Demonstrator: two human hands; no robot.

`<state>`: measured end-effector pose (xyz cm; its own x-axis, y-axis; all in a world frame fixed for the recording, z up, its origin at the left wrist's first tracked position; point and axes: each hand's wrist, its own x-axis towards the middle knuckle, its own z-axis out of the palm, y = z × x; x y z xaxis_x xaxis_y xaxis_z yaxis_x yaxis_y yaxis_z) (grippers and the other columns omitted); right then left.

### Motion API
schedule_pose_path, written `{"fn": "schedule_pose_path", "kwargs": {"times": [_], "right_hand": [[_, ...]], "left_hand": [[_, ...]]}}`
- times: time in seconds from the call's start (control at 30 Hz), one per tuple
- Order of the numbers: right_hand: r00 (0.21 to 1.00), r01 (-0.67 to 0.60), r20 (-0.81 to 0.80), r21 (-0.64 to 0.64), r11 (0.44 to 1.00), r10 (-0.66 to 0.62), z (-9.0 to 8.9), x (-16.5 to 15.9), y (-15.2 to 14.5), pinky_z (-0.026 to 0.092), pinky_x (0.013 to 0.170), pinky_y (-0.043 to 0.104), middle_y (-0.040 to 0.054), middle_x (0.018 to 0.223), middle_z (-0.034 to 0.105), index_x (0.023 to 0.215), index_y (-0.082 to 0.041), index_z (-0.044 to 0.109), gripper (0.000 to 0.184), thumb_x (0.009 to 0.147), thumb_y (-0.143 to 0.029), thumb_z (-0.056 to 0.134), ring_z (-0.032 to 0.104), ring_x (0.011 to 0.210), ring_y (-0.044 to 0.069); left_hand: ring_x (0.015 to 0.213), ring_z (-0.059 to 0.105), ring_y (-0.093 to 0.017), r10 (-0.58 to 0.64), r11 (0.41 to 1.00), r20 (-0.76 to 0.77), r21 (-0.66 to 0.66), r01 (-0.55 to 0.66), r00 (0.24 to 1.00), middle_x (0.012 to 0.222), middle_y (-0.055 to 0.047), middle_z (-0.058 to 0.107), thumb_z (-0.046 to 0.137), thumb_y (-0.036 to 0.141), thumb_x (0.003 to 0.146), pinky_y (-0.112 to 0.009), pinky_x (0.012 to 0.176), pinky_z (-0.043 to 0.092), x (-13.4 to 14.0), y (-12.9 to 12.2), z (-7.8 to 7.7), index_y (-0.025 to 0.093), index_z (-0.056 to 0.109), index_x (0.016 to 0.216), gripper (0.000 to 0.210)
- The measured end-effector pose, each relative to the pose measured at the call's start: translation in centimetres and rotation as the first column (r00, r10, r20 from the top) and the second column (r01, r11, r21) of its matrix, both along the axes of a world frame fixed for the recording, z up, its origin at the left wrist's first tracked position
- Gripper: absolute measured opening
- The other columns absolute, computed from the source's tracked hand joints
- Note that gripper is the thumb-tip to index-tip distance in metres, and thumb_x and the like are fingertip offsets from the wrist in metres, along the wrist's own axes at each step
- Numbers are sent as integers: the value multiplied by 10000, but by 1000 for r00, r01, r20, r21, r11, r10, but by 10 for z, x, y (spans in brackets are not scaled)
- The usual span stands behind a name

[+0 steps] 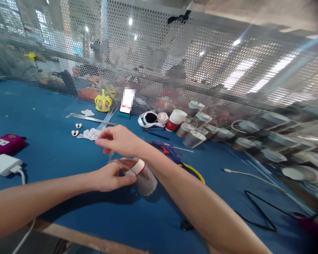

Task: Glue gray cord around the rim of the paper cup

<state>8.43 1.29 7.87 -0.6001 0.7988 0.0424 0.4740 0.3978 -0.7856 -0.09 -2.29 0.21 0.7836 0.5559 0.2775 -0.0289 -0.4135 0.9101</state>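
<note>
In my left hand (113, 176) is a small paper cup (146, 181) lying on its side, wrapped in thin greyish covering. A white band with a red edge shows at its rim, and a thin cord loop runs by my fingers. My right hand (119, 140) hangs over the blue table beside a small heap of white scraps (91, 134), fingers bent and apart, with nothing visible in them. Two small white pieces with dark marks (75, 133) lie left of the heap. Behind my right forearm is a blue glue gun (167, 150), partly hidden.
Clear sticks (106, 120), a yellow crown-shaped piece (103, 102), a phone (127, 104), ribbon rolls (151, 118), pliers (156, 134) and red-white cups (176, 120) stand along the mesh screen (148, 42). Many wrapped cups (194, 138) fill the right. Left lies a white charger (5, 164).
</note>
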Motion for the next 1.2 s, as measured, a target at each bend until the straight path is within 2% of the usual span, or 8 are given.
{"fn": "schedule_pose_path", "kwargs": {"times": [0.1, 0.27, 0.4, 0.53, 0.7, 0.87, 0.97, 1.2], "right_hand": [[947, 280, 100, 200, 939, -304, -2, 29, 12, 429, 428, 180, -14, 597, 596, 699, -152, 567, 156, 764, -270, 488, 555, 481, 74], [714, 606, 122, 387, 695, -690, -10, 127, 17, 391, 481, 238, 14, 518, 532, 558, -146, 524, 244, 763, -261, 455, 555, 510, 113], [595, 684, 197, 385, 619, -780, -44, 180, 11, 390, 460, 274, -2, 435, 457, 425, -184, 460, 277, 646, -188, 627, 532, 512, 155], [574, 726, 200, 326, 606, -794, -78, 193, 10, 464, 571, 269, 25, 781, 592, 799, -148, 579, 140, 796, -275, 520, 551, 646, 110], [540, 801, 78, 259, 540, -838, -76, 189, 3, 392, 440, 259, -21, 497, 522, 600, -179, 522, 131, 581, -121, 637, 541, 504, 157], [621, 783, -52, 94, 615, -782, -40, 171, -34, 459, 490, 269, 10, 643, 619, 784, -174, 527, 177, 632, -233, 596, 575, 529, 142], [678, 720, -92, -117, 684, -729, -24, 151, -63, 458, 451, 263, 12, 549, 593, 663, -173, 540, 194, 642, -353, 608, 547, 458, 135], [750, 629, 124, 166, 759, -649, -31, 120, -96, 431, 374, 249, 10, 411, 573, 512, -196, 564, 267, 707, -371, 515, 511, 341, 134]], "left_hand": [[922, 521, -177, 73, 996, -3, 51, -73, 997, 934, -84, 597, 462, 216, 784, -277, 850, 389, 0, 2, -2, 115, 549, 673, 174], [907, 515, -182, 165, 983, -52, 84, -160, 985, 813, -67, 587, 479, 225, 759, -276, 828, 390, 1, 6, -8, 127, 493, 620, 171], [924, 509, -190, 163, 980, -81, 128, -152, 983, 792, -61, 585, 466, 208, 755, -278, 823, 389, 1, 7, -9, 130, 499, 641, 142], [970, 493, -192, 185, 971, -85, 169, -169, 979, 872, -66, 597, 476, 200, 749, -278, 851, 372, 1, 8, -9, 138, 498, 647, 122], [984, 487, -193, 194, 963, -98, 206, -171, 976, 860, -66, 596, 467, 199, 758, -290, 860, 373, -1, 10, -9, 144, 493, 642, 131], [969, 491, -182, 168, 963, -60, 221, -151, 984, 925, -81, 589, 457, 196, 767, -298, 875, 365, -4, 14, -7, 138, 486, 639, 144], [966, 493, -184, 168, 964, -60, 221, -151, 984, 943, -90, 582, 464, 206, 767, -299, 877, 363, -5, 17, -8, 132, 494, 646, 145], [846, 523, -154, 153, 975, -72, 172, -139, 986, 879, -67, 589, 443, 211, 790, -282, 823, 394, -4, 17, -8, 126, 513, 660, 170]]}}
